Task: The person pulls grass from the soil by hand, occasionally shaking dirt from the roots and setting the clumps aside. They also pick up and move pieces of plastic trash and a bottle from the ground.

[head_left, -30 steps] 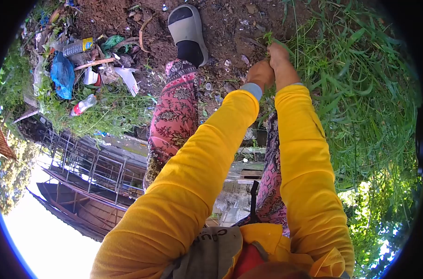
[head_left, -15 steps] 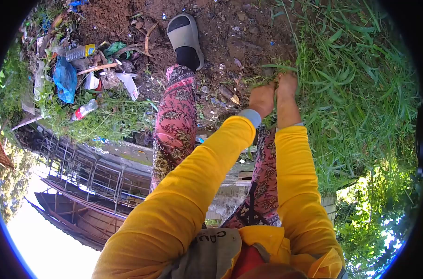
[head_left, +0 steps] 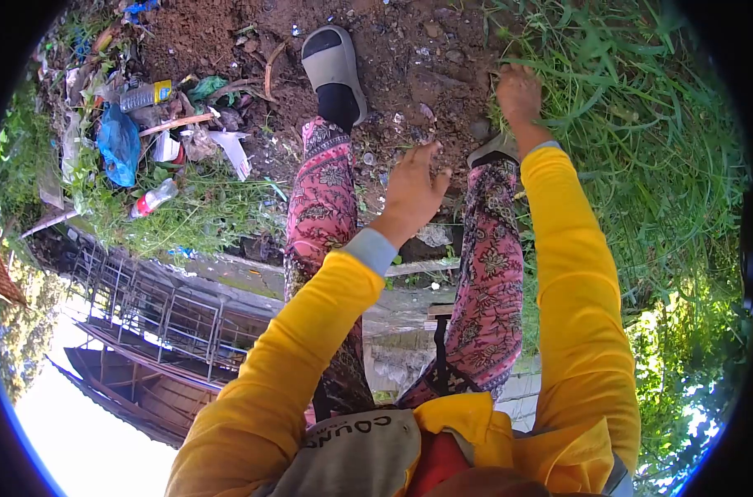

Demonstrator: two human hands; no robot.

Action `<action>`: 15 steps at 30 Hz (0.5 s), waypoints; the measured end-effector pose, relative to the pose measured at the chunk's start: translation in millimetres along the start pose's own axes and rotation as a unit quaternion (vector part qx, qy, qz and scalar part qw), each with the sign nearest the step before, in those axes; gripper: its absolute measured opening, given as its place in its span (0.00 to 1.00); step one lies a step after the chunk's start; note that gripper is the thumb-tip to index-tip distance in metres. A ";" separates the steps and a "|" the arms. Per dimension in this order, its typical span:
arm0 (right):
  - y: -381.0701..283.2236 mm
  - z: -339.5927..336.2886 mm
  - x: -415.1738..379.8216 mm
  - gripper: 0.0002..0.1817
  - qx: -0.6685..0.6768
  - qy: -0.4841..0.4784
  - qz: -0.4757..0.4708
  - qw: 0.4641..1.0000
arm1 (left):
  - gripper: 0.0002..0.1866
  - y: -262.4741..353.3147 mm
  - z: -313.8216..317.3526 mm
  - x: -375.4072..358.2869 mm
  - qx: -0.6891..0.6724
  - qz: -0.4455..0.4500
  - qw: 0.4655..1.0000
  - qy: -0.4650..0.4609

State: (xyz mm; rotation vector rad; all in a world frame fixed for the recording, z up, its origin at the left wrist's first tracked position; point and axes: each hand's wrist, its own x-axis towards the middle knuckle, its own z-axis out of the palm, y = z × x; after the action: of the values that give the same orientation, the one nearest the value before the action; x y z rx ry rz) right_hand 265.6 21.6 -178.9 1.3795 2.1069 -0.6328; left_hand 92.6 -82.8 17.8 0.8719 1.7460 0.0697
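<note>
My left hand (head_left: 414,189) hangs over the bare soil between my lower legs, its fingers apart and nothing seen in it. Farther up, at the border of soil and green grass (head_left: 633,157), my right hand (head_left: 519,89) has its fingers curled in beside some blades. What it holds is too small to make out. Just below that hand, a grey slipper (head_left: 494,151) shows partly behind the wrist. The other grey slipper (head_left: 331,62) rests on brown soil (head_left: 410,66) at the upper middle.
Litter lies at the left: a blue plastic bag (head_left: 118,145), a bottle with a yellow label (head_left: 144,95), a red-labelled bottle (head_left: 153,199) and a stick (head_left: 176,124). A concrete ledge (head_left: 252,277) runs behind my legs, with metal railings (head_left: 157,306) beyond.
My hands, close together at the grass before, are now apart. The left has moved toward my body and left, and opened; the right has moved farther out. The slipper near it now shows.
</note>
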 end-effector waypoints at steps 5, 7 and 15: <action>27.3 20.8 25.4 0.17 -0.034 -0.147 0.070 0.986 | 0.21 13.8 -2.7 1.0 -0.038 -0.020 0.998 -0.041; 25.9 36.5 26.7 0.18 -0.039 -0.193 0.119 0.973 | 0.21 26.8 2.1 8.5 -0.041 0.001 0.998 -0.040; 29.1 32.1 32.8 0.26 0.032 -0.199 0.240 0.950 | 0.19 52.1 -1.7 15.5 -0.063 0.032 0.996 -0.061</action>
State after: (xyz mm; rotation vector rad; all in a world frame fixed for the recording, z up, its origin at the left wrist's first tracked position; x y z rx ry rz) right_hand 287.4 33.7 -227.1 1.5703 1.3809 -0.7046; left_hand 116.4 -35.4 29.8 0.8225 1.5819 0.1645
